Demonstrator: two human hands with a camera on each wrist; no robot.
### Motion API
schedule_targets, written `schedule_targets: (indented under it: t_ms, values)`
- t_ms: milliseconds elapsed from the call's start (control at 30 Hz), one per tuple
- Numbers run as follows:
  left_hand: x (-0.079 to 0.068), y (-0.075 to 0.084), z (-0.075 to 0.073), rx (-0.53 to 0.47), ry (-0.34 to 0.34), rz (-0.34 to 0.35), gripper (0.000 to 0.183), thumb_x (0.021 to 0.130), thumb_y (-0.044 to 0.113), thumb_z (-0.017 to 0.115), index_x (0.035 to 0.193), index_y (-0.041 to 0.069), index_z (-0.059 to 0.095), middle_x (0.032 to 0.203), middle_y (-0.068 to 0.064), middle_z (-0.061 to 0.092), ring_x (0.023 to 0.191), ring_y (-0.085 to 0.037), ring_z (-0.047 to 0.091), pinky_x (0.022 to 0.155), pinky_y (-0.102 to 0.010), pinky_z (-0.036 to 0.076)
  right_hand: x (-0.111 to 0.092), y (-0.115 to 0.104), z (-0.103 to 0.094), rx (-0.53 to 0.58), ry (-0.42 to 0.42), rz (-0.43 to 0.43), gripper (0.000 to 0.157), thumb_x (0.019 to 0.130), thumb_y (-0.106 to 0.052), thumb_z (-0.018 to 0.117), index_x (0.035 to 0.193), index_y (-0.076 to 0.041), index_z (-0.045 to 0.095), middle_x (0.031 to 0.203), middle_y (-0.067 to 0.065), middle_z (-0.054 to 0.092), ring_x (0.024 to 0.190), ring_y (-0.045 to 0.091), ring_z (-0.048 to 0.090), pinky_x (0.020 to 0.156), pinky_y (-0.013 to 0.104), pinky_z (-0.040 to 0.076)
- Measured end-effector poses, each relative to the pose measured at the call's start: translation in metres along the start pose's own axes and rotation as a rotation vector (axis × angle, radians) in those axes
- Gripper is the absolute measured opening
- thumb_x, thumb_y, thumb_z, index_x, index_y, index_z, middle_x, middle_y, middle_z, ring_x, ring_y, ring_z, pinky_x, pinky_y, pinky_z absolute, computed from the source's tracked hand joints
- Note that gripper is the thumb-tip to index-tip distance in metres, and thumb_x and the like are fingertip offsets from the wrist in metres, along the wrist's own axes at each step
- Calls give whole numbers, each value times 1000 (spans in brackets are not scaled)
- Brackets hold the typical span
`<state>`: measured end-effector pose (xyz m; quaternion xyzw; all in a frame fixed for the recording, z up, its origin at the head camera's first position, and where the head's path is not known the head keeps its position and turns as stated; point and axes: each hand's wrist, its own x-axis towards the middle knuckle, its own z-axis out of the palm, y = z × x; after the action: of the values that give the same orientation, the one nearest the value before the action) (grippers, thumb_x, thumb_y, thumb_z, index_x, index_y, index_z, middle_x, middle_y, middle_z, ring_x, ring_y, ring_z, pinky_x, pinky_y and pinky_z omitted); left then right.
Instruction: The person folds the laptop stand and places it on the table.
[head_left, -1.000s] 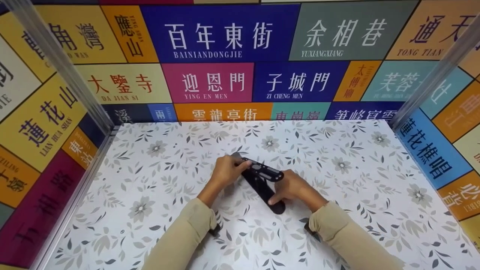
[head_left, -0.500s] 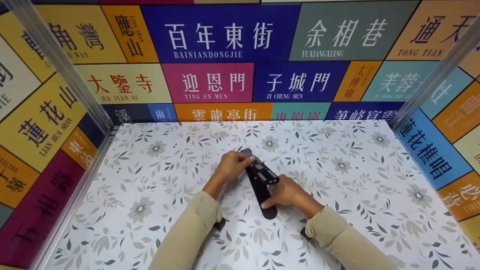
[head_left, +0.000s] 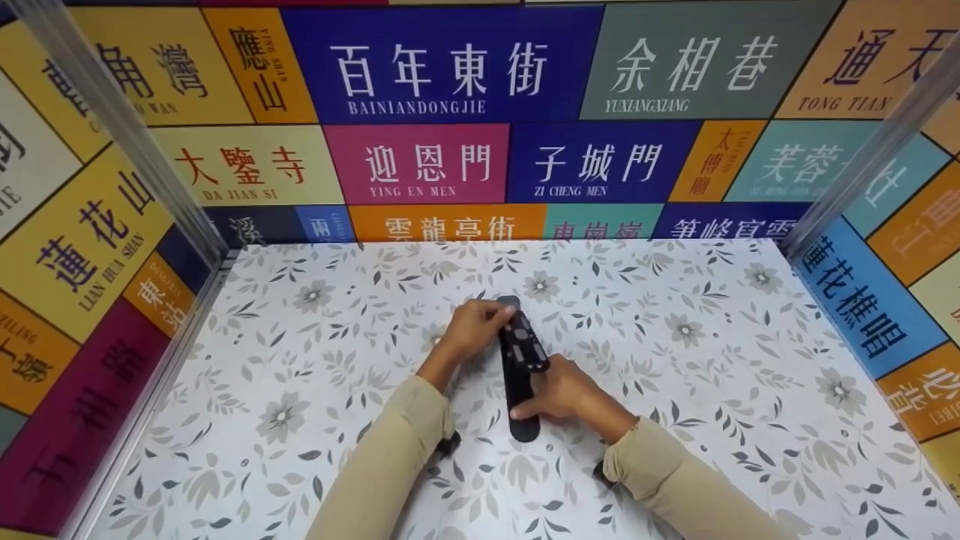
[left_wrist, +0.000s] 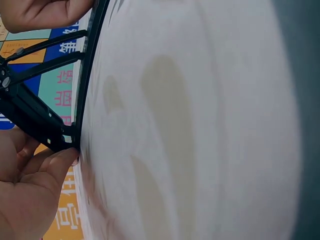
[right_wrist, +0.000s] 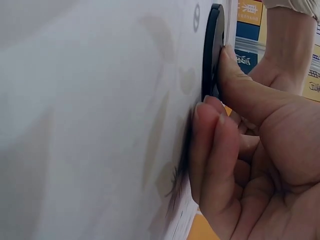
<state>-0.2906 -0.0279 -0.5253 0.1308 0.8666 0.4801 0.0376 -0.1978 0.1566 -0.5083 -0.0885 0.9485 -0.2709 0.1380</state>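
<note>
Two hands (head_left: 474, 328) (head_left: 564, 386) gripping a black stand (head_left: 527, 349), left farther out, right nearer

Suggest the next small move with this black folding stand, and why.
Perhaps ease the upper plate a little further from the base, with the right hand steadying the base. The plate stands tilted on its struts, seemingly part-open, and both hands grip the stand: the left hand at its joined far end, the right at the base's near end.
</note>
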Motion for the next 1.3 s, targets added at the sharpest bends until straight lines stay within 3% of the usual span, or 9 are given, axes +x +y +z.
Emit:
schedule_targets:
  t_ms: [200, 433, 600, 700, 800, 900, 1000, 1167, 1300]
  values:
    - [1, 1, 0, -12, -18, -21, 29, 104, 36, 59, 100, 16, 80, 99, -1, 76, 84, -14, 61, 82, -30, 50, 0, -1, 2, 44, 6, -7, 78, 59, -42, 99, 106, 7, 62, 94, 15, 64, 78, 23, 58, 78, 39, 51]
    - [-4, -1, -6, -97, -64, -67, 32, 106, 34, 54, 108, 13, 78, 109, -5, 74, 100, -20, 63, 96, -37, 49, 5, 3, 1, -58, -47, -102, 57, 63, -50, 94, 81, -5, 64, 70, 3, 59, 64, 19, 52, 64, 35, 47]
    - [-19, 3, -11, -132, 4, -129, 33, 107, 30, 53, 121, 10, 74, 120, -7, 74, 112, -21, 64, 106, -39, 48, 8, 10, -9, -38, -147, -138, 46, 73, -49, 89, 74, -11, 63, 63, -2, 61, 57, 13, 56, 58, 30, 49]
    - [-35, 11, -13, -252, 44, -222, 35, 107, 26, 50, 125, 2, 68, 109, -14, 75, 96, -20, 69, 94, -38, 56, 9, 17, -17, 107, -198, -89, 34, 85, -38, 83, 79, -10, 65, 62, 1, 67, 53, 12, 63, 54, 29, 54]
    - [-52, 18, -18, -563, -34, -377, 44, 111, 30, 42, 134, -3, 58, 98, -23, 75, 79, -24, 73, 82, -41, 63, 10, 24, -24, 381, -244, -9, 16, 98, -18, 67, 92, -4, 60, 67, 8, 70, 53, 17, 66, 53, 32, 57]
    - [-67, 22, -23, -885, -164, -530, 58, 112, 42, 32, 149, -2, 42, 108, -30, 72, 91, -34, 76, 91, -48, 61, 11, 28, -29, 731, -281, 73, 11, 107, -16, 49, 111, -6, 50, 82, 12, 72, 63, 21, 68, 61, 34, 59]
    - [-75, 26, -27, -1073, -277, -590, 70, 110, 54, 23, 157, 3, 29, 125, -36, 65, 114, -44, 68, 104, -52, 53, 14, 30, -32, 1016, -292, 147, 27, 111, -30, 39, 125, -9, 48, 95, 11, 74, 76, 23, 71, 70, 34, 60]
    - [-77, 30, -26, -1138, -335, -599, 76, 108, 59, 18, 155, 1, 35, 134, -36, 59, 127, -44, 60, 111, -51, 49, 18, 30, -34, 1213, -299, 189, 56, 109, -47, 38, 137, 1, 45, 106, 11, 72, 92, 25, 73, 79, 33, 61]
    - [-74, 30, -24, -1117, -313, -589, 78, 109, 56, 18, 147, -7, 43, 133, -35, 60, 125, -42, 63, 111, -48, 49, 19, 30, -36, 1259, -296, 210, 62, 109, -46, 41, 138, 8, 44, 113, 15, 68, 97, 24, 72, 86, 33, 61]
